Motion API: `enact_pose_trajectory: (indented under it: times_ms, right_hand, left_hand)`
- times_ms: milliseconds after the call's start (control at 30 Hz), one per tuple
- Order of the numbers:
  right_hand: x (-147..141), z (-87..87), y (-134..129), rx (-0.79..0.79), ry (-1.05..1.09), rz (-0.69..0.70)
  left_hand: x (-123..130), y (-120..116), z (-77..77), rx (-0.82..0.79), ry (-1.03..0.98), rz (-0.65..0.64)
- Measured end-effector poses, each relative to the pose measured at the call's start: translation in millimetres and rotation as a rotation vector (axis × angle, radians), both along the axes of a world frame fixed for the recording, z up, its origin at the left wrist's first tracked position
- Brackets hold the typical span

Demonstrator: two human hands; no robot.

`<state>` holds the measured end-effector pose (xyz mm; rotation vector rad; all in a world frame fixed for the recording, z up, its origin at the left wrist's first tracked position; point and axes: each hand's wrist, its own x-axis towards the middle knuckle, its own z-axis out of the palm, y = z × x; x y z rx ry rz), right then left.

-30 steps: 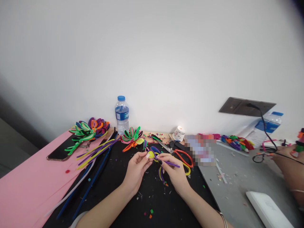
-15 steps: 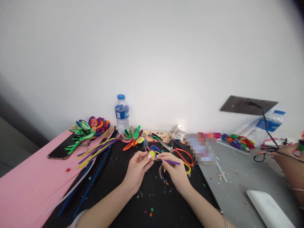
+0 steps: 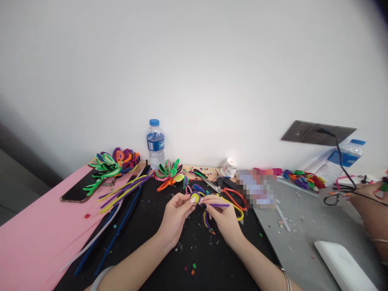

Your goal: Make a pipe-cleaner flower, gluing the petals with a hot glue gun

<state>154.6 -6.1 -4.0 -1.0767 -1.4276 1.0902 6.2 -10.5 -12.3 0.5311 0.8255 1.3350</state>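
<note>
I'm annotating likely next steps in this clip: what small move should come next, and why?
Probably the right hand should bend the purple strand further around the yellow piece: purple already curves along that piece's edge, the left hand holds it, and the strand's far end sticks out straight.

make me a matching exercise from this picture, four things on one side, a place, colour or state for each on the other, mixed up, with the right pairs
Column one
1. Dark phone
2. Standing bottle
3. Wall socket
4. Purple stem

Column two
A. Held in the right hand
B. Has a black plug in it
C. Lying on the pink surface
D. Topped with a blue cap

Right pairs: 1-C, 2-D, 3-B, 4-A
</note>
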Motion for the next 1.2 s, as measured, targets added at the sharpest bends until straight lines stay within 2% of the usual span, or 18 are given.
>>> enact_pose_trajectory:
  times_ms: [667, 933, 1200]
  right_hand:
    - [-2.0, -0.5, 0.2, -0.027, 0.053, -0.001]
    - [-3.2, 5.6, -2.2, -0.105, 0.192, -0.048]
    - [3.4, -0.2, 3.7, -0.122, 0.287, -0.113]
  left_hand:
    - [-0.8, 0.4, 0.5, -0.026, -0.030, 0.017]
    - [-3.9, 4.1, 1.5, -0.008, -0.004, 0.051]
    - [-5.5, 6.8, 1.1, 0.019, 0.026, 0.078]
